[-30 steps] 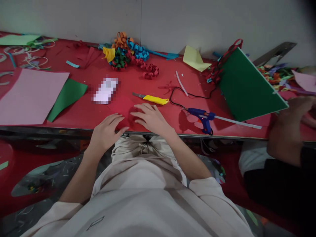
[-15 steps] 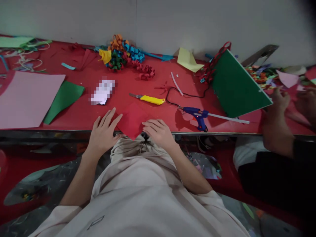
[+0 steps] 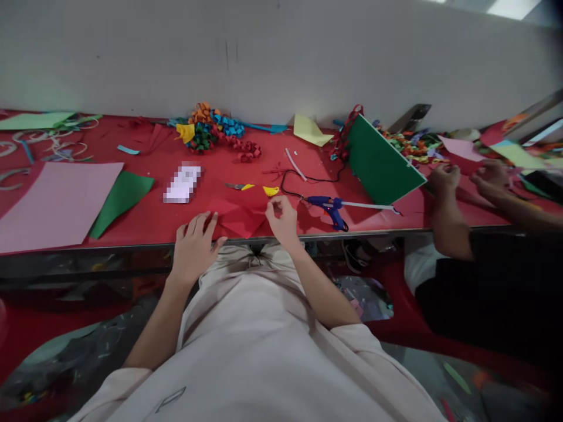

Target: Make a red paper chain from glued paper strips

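Observation:
A red sheet of paper [image 3: 241, 220] lies at the table's front edge, hard to tell from the red tabletop. My right hand [image 3: 284, 220] pinches its right side and holds that part raised. The lifted paper covers the middle of a yellow-handled utility knife [image 3: 271, 191], so only its blade and parts of the handle show. My left hand [image 3: 194, 246] rests flat with fingers stretched at the left side of the red paper. To the right of my right hand lies a blue glue gun [image 3: 329, 206] with a long white glue stick in its back.
A phone [image 3: 183, 183], pink paper [image 3: 61, 202] and green paper [image 3: 121, 202] lie to the left. Paper chains [image 3: 215, 129] sit at the back. A green board [image 3: 382, 161] leans on the right, beside another person's hands [image 3: 444, 179]. The glue gun's black cord loops across the table.
My right hand has closed on the red paper and raised its right side, which now hides part of the knife. My left hand stays flat. The camera view has tilted up.

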Action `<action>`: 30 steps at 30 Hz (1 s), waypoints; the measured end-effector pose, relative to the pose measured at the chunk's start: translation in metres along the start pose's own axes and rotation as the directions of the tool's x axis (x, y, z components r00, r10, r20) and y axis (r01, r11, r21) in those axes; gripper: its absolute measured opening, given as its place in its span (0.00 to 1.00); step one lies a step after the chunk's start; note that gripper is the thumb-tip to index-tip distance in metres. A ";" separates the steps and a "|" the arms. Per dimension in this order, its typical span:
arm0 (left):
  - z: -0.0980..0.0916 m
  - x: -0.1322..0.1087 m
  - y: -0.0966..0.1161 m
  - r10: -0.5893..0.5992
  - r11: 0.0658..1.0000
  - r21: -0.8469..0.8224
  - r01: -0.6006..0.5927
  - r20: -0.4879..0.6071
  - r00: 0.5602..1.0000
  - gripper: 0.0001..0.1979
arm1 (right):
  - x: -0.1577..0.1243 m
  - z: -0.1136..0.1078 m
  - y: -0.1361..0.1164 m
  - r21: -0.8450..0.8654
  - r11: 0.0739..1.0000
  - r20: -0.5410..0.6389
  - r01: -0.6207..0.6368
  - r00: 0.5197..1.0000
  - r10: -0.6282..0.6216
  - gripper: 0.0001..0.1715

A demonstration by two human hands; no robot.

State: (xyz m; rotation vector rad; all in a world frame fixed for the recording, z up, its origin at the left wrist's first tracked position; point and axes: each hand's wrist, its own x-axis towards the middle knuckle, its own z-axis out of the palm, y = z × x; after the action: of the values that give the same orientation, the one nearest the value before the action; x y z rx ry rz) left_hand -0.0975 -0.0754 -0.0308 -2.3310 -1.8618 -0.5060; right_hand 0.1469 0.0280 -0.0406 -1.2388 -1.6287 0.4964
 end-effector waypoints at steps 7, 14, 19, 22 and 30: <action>-0.018 0.038 0.031 0.163 0.980 -0.108 -0.166 -0.035 0.986 0.32 | 0.017 0.001 0.015 0.250 0.957 -0.124 -0.147 0.975 0.182 0.16; 0.007 0.071 0.031 -0.071 0.944 -0.329 0.030 -0.112 0.991 0.29 | 0.014 0.000 0.016 0.414 0.896 -0.093 -0.160 0.972 0.216 0.16; 0.026 0.134 0.014 -0.225 0.578 -0.806 0.128 -0.007 0.974 0.29 | 0.016 -0.002 0.012 0.425 0.895 -0.024 -0.138 0.986 0.163 0.16; 0.028 0.170 0.003 -0.178 0.554 -0.828 0.080 -0.025 0.984 0.20 | 0.036 -0.001 0.013 0.394 0.912 0.006 -0.114 0.993 0.121 0.17; 0.035 0.200 -0.021 -0.085 0.431 -0.901 -0.051 -0.097 0.992 0.23 | 0.113 0.015 0.021 0.320 0.947 0.125 0.023 0.990 -0.067 0.21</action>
State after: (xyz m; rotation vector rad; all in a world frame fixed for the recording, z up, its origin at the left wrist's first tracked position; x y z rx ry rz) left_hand -0.0737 0.1249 -0.0001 -2.6628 -1.7401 -2.0819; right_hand 0.1455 0.1403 -0.0114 -0.9413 -1.6084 0.7951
